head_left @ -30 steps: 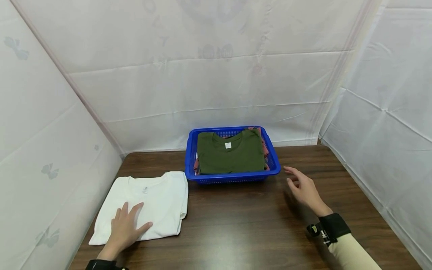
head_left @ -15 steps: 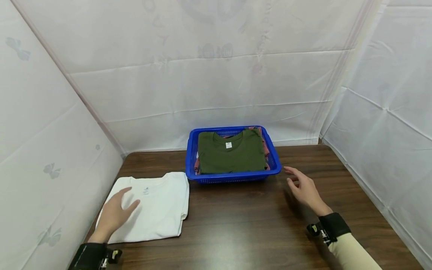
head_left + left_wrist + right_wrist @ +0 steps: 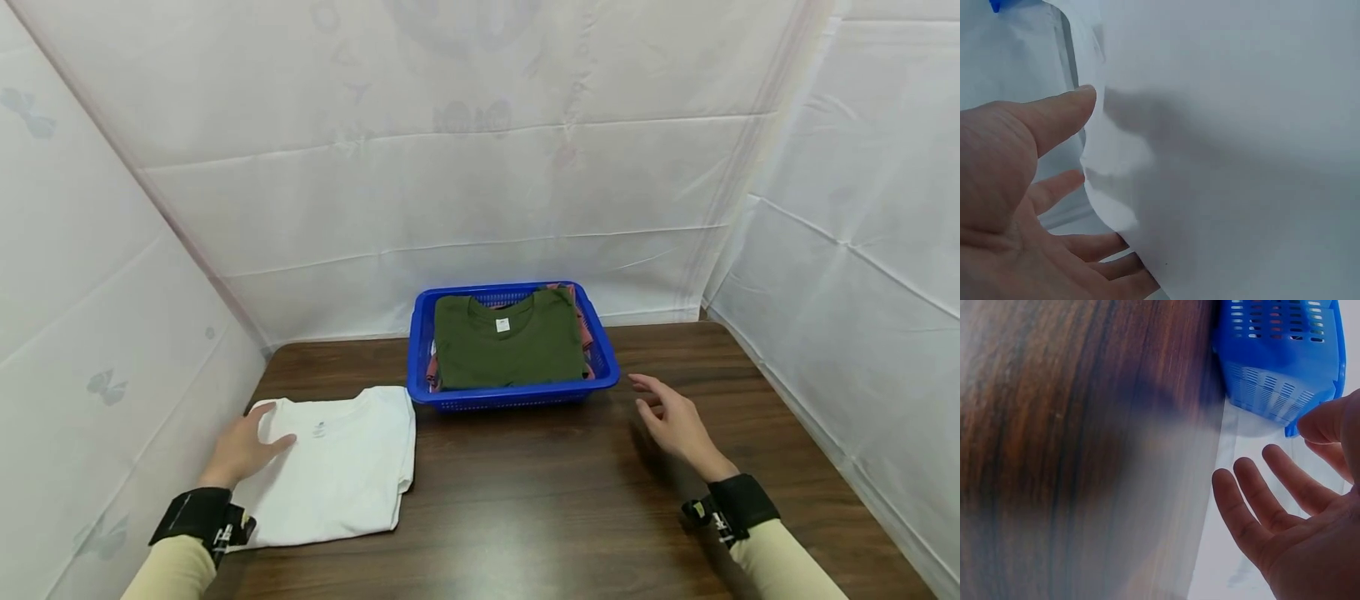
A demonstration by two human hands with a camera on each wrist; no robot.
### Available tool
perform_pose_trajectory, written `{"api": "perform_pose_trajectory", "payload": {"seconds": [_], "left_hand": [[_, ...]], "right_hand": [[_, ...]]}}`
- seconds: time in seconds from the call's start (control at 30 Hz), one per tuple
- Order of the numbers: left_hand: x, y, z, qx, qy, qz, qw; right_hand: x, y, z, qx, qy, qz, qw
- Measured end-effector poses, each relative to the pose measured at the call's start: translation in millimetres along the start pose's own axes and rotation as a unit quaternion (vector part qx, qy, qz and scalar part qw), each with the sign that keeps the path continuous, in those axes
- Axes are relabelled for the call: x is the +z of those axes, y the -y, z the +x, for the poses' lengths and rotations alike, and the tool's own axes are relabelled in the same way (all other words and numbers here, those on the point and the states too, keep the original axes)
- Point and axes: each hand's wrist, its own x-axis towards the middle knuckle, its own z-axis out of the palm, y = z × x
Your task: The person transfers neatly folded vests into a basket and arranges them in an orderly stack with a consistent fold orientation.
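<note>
A folded white T-shirt (image 3: pixel 337 467) lies on the left side of the table. At its left edge is my left hand (image 3: pixel 236 450), thumb above the cloth and fingers spread. The left wrist view shows the fingertips (image 3: pixel 1110 244) right at the shirt's edge, some partly hidden behind it. My right hand (image 3: pixel 675 421) hovers just right of a blue plastic basket (image 3: pixel 517 396), fingers loosely bent and holding nothing. A folded olive green T-shirt (image 3: pixel 510 354) lies on top in that basket, over reddish patterned cloth (image 3: pixel 585 329).
The dark wooden table (image 3: pixel 525 492) meets a white cloth backdrop (image 3: pixel 465 200) behind. Cloth side walls (image 3: pixel 862 250) stand close along its left and right edges. The basket sits at the back middle, its left side touching the white shirt's corner in the head view.
My left hand has lifted off the middle of the white T-shirt and moved left and away from me to its left edge. The right hand and the basket stay in place.
</note>
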Motion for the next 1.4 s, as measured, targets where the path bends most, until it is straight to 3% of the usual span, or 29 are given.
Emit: {"api": "perform_pose_trajectory", "payload": {"seconds": [0.27, 0.53, 1.03, 1.23, 1.4], "left_hand": [[12.0, 0.1, -6.8, -0.024, 0.02, 0.005, 0.9995], [12.3, -2.2, -11.2, -0.028, 0.025, 0.003, 0.9993], [13.5, -6.7, -28.9, 0.0, 0.022, 0.005, 0.9998], [15.5, -16.9, -35.5, -0.016, 0.024, 0.023, 0.9993], [14.1, -26.3, -38.2, -0.039, 0.026, 0.04, 0.9981]], "right_hand": [[2.4, -0.2, -0.8, -0.004, 0.006, 0.003, 1.0], [5.4, -1.1, 0.1, -0.003, 0.009, 0.004, 1.0], [6.8, -0.3, -3.3, -0.022, 0.009, 0.0, 1.0], [8.8, 9.6, -7.5, 0.032, 0.05, 0.043, 0.997], [11.9, 20.9, -12.9, 0.097, 0.122, 0.124, 0.98]]}}
